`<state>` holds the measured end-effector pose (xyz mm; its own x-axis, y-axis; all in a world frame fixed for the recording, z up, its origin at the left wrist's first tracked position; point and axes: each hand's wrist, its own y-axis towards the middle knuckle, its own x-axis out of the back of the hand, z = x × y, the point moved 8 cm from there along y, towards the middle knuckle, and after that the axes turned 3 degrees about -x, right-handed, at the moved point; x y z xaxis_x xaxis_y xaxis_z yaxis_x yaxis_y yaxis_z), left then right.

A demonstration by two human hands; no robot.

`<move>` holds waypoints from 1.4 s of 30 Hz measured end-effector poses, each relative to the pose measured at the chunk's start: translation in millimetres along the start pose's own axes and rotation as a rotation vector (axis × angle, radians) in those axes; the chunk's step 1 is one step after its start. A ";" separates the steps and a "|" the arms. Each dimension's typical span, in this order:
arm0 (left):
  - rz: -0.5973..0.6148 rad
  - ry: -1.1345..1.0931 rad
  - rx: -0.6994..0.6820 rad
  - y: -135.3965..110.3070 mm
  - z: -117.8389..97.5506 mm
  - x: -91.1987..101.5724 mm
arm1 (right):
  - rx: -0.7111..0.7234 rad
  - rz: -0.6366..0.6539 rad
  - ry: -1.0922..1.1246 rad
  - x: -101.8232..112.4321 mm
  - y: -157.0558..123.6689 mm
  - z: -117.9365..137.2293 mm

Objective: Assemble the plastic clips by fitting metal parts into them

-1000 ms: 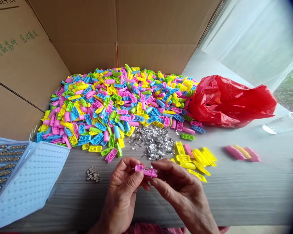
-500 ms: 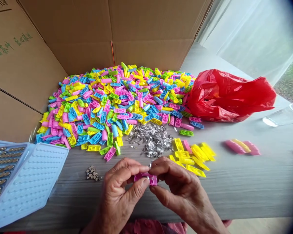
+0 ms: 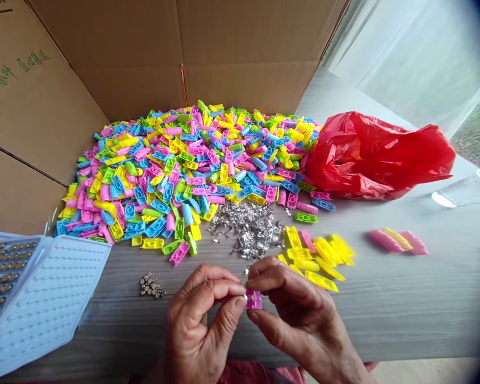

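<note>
Turned further since the earlier frame, the pink plastic clip (image 3: 254, 300) sits pinched between the closed fingers of the left hand (image 3: 202, 320) and right hand (image 3: 300, 314), near the crinkly silver scraps (image 3: 248, 229) on the wood-grain table (image 3: 384, 309).

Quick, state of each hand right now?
Left hand: closed, pinching what looks like a small silver piece.
Right hand: closed, holding a pink plastic piece.
</note>
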<state>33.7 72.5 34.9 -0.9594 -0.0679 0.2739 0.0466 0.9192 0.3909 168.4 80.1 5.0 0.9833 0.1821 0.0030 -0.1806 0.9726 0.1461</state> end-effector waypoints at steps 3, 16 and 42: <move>-0.029 0.015 0.060 -3.1 4.4 0.4 | 0.001 -0.006 -0.013 -1.2 0.2 -0.1; -0.022 0.029 0.097 -2.8 9.3 0.2 | -0.023 -0.035 0.025 -2.3 0.9 -4.9; -0.098 -1.030 0.638 -26.2 54.0 -26.6 | -0.233 -0.187 0.375 0.2 2.9 -24.9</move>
<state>43.0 71.2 -30.1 -0.7367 -0.0745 -0.6721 0.0941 0.9730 -0.2110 167.5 86.6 -19.2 0.9308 -0.0016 -0.3655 -0.0436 0.9924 -0.1154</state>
